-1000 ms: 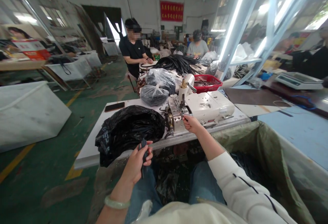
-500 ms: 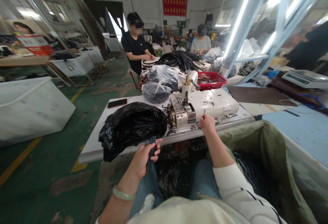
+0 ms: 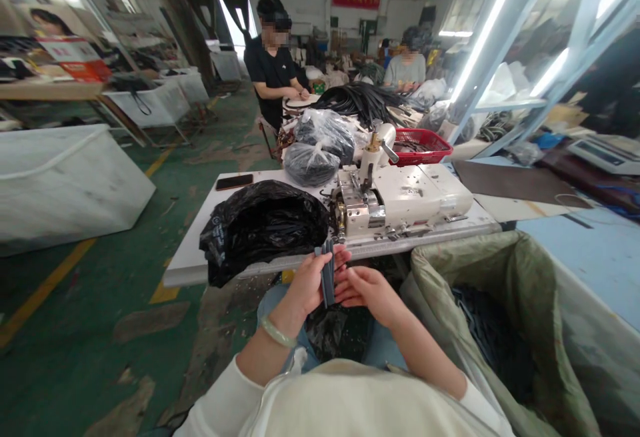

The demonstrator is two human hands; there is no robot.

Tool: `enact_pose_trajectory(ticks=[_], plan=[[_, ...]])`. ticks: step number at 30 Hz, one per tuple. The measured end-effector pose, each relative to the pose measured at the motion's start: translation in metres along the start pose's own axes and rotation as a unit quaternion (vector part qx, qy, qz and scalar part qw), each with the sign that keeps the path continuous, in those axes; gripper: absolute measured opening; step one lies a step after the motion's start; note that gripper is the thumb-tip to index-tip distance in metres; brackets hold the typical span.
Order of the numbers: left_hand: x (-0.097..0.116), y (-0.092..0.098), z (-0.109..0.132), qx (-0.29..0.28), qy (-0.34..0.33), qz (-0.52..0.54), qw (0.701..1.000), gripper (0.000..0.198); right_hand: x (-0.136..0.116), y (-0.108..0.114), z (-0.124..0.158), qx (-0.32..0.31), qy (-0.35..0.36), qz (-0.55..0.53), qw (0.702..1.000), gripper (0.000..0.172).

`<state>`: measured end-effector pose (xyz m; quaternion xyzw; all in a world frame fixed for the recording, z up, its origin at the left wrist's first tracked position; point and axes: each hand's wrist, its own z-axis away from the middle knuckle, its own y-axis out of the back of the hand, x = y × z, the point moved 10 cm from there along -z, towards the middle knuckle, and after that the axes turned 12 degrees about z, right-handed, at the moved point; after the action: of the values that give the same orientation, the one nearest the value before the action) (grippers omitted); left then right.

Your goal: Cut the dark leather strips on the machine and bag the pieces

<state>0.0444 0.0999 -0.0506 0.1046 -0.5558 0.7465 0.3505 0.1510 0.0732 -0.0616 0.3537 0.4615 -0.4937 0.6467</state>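
Note:
My left hand (image 3: 311, 282) is closed around a small bundle of dark grey strips (image 3: 327, 276), held upright above my lap, just off the table's front edge. Close against the bundle's right side is my right hand (image 3: 369, 292), its fingers stretched toward the strips; whether they touch is hard to make out. Beyond both hands stands a cream-white machine (image 3: 415, 197) with a metal head. A black plastic bag (image 3: 217, 240) lies open on the table left of it, with dark pieces inside.
The white table (image 3: 187, 250) carries a phone (image 3: 235, 182) and tied clear bags (image 3: 313, 162). Behind the machine sits a red basket (image 3: 423, 150). A green sack (image 3: 537, 304) with dark strips stands at my right. A white bin (image 3: 65, 190) is at left. Two people work across the table.
My right hand has come back from the machine's front to the strips in my left hand. My left hand has moved right and up with the bundle. The view has shifted slightly.

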Motion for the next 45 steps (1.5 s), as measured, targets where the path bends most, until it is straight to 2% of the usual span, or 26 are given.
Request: enact_pose_trajectory(ticks=[1,2,4,8,10,13,15,17,20,22,26,28,32,34,41,45], plan=[[-0.001,0.000,0.001,-0.004,-0.006,-0.009,1.000,0.027,-0.003,-0.024,-0.005,-0.029,0.007,-0.021,0.999,0.046],[-0.001,-0.001,0.002,-0.009,-0.009,-0.017,1.000,0.026,-0.005,-0.038,-0.009,-0.027,0.014,-0.028,0.999,0.046],[-0.001,0.000,0.007,-0.017,-0.011,-0.032,0.999,0.025,-0.005,-0.050,-0.014,-0.008,0.028,-0.030,0.999,0.045],[0.008,0.008,0.014,0.019,-0.032,-0.034,0.999,0.021,-0.001,-0.049,-0.016,0.014,0.041,-0.076,0.996,0.039],[0.019,0.016,0.016,0.051,-0.055,-0.018,0.997,0.021,0.001,-0.045,-0.014,0.026,0.039,-0.116,0.992,0.037],[0.041,0.034,0.016,0.089,-0.084,0.023,0.992,0.020,0.003,-0.046,-0.010,0.004,0.017,-0.173,0.985,0.037],[0.050,0.042,0.012,0.086,-0.073,0.039,0.993,0.018,0.005,-0.046,-0.007,-0.011,-0.006,-0.191,0.982,0.039],[0.047,0.042,0.009,0.053,-0.027,0.024,0.998,0.017,0.005,-0.046,-0.004,-0.024,-0.023,-0.194,0.981,0.039],[0.029,0.032,0.009,-0.010,0.045,-0.035,0.998,0.027,0.005,-0.051,-0.001,-0.067,-0.034,-0.198,0.977,0.036],[0.017,0.022,0.010,-0.042,0.068,-0.081,0.994,0.034,0.007,-0.059,0.002,-0.119,-0.047,-0.216,0.968,0.030],[0.011,0.009,0.009,-0.065,0.043,-0.128,0.989,0.035,0.007,-0.080,0.013,-0.251,-0.077,-0.309,0.914,0.019],[0.017,0.006,0.008,-0.057,0.012,-0.124,0.991,0.038,0.006,-0.083,0.017,-0.285,-0.086,-0.344,0.891,0.023],[0.032,0.005,0.011,-0.014,-0.045,-0.137,0.989,0.044,0.012,-0.083,0.019,-0.298,-0.143,-0.362,0.871,0.057],[0.039,0.003,0.013,0.003,-0.070,-0.155,0.985,0.045,0.013,-0.082,0.019,-0.301,-0.156,-0.370,0.865,0.067],[0.050,0.003,0.016,0.031,-0.122,-0.192,0.973,0.041,0.011,-0.079,0.017,-0.306,-0.163,-0.386,0.855,0.074],[0.052,0.004,0.014,0.043,-0.133,-0.196,0.971,0.040,0.012,-0.077,0.016,-0.302,-0.167,-0.374,0.861,0.071]])
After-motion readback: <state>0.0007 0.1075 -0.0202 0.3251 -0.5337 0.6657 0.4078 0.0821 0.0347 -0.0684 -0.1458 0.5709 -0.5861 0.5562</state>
